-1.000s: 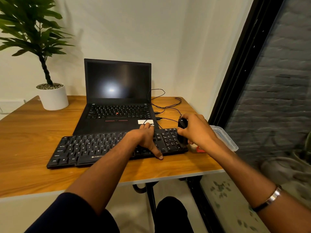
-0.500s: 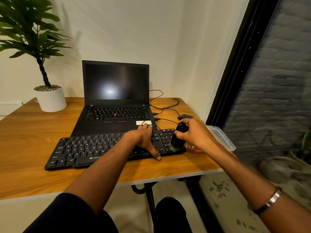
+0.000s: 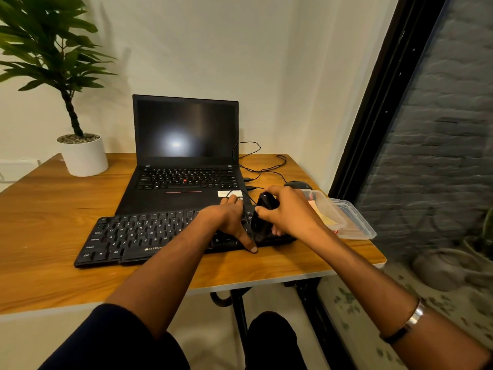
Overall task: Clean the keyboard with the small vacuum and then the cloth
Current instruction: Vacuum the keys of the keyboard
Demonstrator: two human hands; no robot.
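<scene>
- Since a second ago, the right hand (image 3: 290, 209) has carried the small vacuum (image 3: 262, 217) from the table's right side onto the keyboard's (image 3: 138, 233) right end; grip closed around it, nozzle down.
- Left hand (image 3: 229, 217) lies flat on the keys, holding nothing, steadying the board.
- Vacuum step looks just begun; cloth not identifiable.
- Next move likely calls for slow passes leftward along the rows.

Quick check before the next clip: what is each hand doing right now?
Left hand: open, pressed flat on the keyboard, holding nothing.
Right hand: closed around the small black vacuum, its lower end on the keys.
</scene>
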